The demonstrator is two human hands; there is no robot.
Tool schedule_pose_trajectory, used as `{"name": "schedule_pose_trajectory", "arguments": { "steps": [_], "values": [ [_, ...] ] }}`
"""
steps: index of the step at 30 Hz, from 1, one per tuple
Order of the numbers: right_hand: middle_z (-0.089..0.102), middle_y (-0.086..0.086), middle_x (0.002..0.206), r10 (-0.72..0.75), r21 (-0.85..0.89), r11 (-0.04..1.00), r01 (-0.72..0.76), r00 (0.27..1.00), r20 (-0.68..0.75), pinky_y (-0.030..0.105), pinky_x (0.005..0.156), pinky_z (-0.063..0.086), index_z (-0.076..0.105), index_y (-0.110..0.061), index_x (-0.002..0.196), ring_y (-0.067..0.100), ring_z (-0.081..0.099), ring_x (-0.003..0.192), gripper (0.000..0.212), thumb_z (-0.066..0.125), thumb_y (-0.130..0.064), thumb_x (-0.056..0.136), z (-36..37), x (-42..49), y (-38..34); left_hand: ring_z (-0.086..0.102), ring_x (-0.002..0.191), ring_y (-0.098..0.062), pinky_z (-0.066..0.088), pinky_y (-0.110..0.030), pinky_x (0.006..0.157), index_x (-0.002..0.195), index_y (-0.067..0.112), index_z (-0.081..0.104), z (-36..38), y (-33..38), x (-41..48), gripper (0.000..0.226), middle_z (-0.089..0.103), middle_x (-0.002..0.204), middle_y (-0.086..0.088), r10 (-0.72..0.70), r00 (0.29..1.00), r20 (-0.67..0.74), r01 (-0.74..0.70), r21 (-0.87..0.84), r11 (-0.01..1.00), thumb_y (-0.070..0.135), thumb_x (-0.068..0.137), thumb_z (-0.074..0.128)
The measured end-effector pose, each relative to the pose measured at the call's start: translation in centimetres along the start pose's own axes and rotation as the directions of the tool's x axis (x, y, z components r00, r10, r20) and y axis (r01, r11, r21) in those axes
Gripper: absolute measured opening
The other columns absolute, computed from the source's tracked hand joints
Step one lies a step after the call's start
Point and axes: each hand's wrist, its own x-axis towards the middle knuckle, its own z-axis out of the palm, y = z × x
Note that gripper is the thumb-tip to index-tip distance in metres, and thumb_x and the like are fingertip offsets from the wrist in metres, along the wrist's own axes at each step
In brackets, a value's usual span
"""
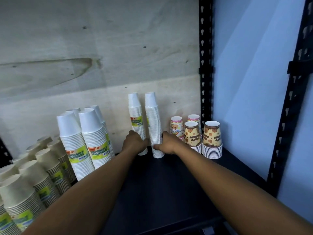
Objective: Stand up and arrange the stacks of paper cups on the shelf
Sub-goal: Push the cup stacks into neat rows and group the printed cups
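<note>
Two slim white cup stacks stand upright at the back of the dark shelf. My left hand grips the lower part of the left slim stack. My right hand is wrapped around the base of the right slim stack. The two stacks stand close together, almost touching. Wider white cup stacks with green labels stand upright to the left. Short patterned cup stacks stand at the right, against the rack post.
Several beige cup stacks fill the shelf's left end, leaning slightly. A plywood back panel closes the rear. Black perforated rack posts stand at the right, with a pale blue wall beyond.
</note>
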Motion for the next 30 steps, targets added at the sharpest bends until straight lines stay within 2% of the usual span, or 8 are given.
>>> {"name": "schedule_pose_trajectory", "arguments": {
  "steps": [4,9,12,16,20,25,30],
  "values": [
    [0.06,0.015,0.13,0.01,0.05,0.999,-0.006,0.996,-0.086,0.04,0.092,0.052,0.046,-0.007,0.134,0.032,0.06,0.115,0.067,0.069,-0.046,0.084,1.1,0.5,0.0,0.056,0.118,-0.039,0.048,-0.04,0.089,0.13,0.0,0.039,0.6,-0.3,0.0,0.062,0.053,0.131,-0.022,0.023,0.996,-0.091,-0.023,0.003,1.0,0.04,0.091,0.065],
    [0.061,0.013,0.126,0.0,0.138,0.99,0.026,0.983,-0.182,0.037,0.089,0.051,0.052,-0.005,0.129,0.031,0.06,0.114,0.057,0.069,-0.04,0.086,1.5,-0.6,0.2,0.059,0.111,-0.038,0.049,-0.039,0.083,0.125,0.001,0.043,0.5,-0.3,-1.3,0.052,0.056,0.125,-0.021,0.046,0.988,-0.148,-0.055,-0.055,0.997,0.035,0.092,0.064],
    [0.063,0.009,0.125,-0.022,0.179,0.982,0.066,0.971,-0.24,0.041,0.09,0.052,0.054,-0.009,0.127,0.028,0.061,0.112,0.054,0.067,-0.041,0.087,1.1,-2.8,0.6,0.062,0.105,-0.035,0.052,-0.038,0.08,0.119,0.003,0.046,0.3,-0.2,-3.2,0.045,0.061,0.12,-0.018,0.089,0.984,-0.155,-0.107,-0.106,0.989,0.036,0.092,0.063],
    [0.063,0.002,0.127,-0.066,0.235,0.963,0.135,0.958,-0.28,0.033,0.09,0.049,0.049,-0.013,0.133,0.022,0.06,0.113,0.052,0.067,-0.036,0.089,0.4,-7.3,0.8,0.062,0.105,-0.035,0.051,-0.037,0.079,0.113,0.003,0.049,0.0,0.1,-7.0,0.042,0.063,0.116,-0.017,0.148,0.969,-0.196,-0.179,-0.154,0.972,0.036,0.091,0.063],
    [0.065,-0.003,0.123,-0.102,0.256,0.947,0.192,0.939,-0.329,0.033,0.087,0.051,0.051,-0.02,0.131,0.015,0.063,0.108,0.052,0.07,-0.039,0.086,0.4,-11.6,1.0,0.063,0.103,-0.032,0.049,-0.034,0.077,0.113,0.004,0.052,-0.3,-0.1,-11.7,0.042,0.063,0.114,-0.014,0.198,0.962,-0.189,-0.233,-0.185,0.955,0.037,0.09,0.063],
    [0.068,-0.004,0.119,-0.098,0.299,0.935,0.193,0.948,-0.304,0.036,0.087,0.054,0.053,-0.024,0.126,0.014,0.065,0.102,0.053,0.072,-0.044,0.081,0.6,-15.3,0.4,0.063,0.108,-0.028,0.052,-0.038,0.085,0.119,0.008,0.056,-1.2,-1.2,-16.6,0.042,0.066,0.118,-0.009,0.258,0.943,-0.21,-0.299,-0.191,0.935,0.038,0.09,0.062],
    [0.069,-0.007,0.119,-0.118,0.352,0.91,0.218,0.952,-0.283,0.028,0.084,0.051,0.054,-0.024,0.128,0.009,0.065,0.097,0.052,0.074,-0.038,0.082,2.0,-18.1,-1.0,0.065,0.107,-0.019,0.053,-0.036,0.087,0.123,0.015,0.057,-3.1,-3.7,-20.3,0.045,0.069,0.119,-0.001,0.277,0.924,-0.265,-0.337,-0.218,0.916,0.041,0.088,0.066]
  ]
}}
